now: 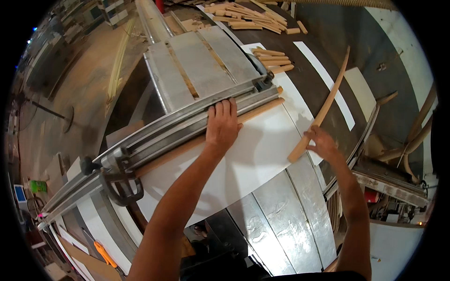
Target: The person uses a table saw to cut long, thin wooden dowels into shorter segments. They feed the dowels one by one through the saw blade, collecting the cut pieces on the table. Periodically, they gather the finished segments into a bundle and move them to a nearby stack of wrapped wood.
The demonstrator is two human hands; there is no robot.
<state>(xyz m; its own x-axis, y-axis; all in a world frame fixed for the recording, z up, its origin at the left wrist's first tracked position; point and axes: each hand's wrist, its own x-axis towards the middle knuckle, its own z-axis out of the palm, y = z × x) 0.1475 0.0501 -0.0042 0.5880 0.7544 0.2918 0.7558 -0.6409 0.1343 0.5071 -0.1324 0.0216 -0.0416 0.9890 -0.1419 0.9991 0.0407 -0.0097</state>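
Observation:
My left hand (222,126) is closed over the metal fence (173,127), its fingers hooked across the rail. The thumb lies by a wooden strip (262,109) that runs along the fence's near side. On the right, my right hand (323,143) pinches a long, slightly curved wooden piece (329,100) close to its wider near end. That piece slants up and away to a narrow tip. Under both hands lies a white panel (243,157) on the metal machine table (276,215).
Short wooden offcuts (274,61) lie beyond the fence, with a bigger pile (248,18) at the back. A black clamp handle (123,185) sticks out from the fence at left. An orange-handled tool (105,254) rests at lower left. Bent wooden pieces (415,126) stand at far right.

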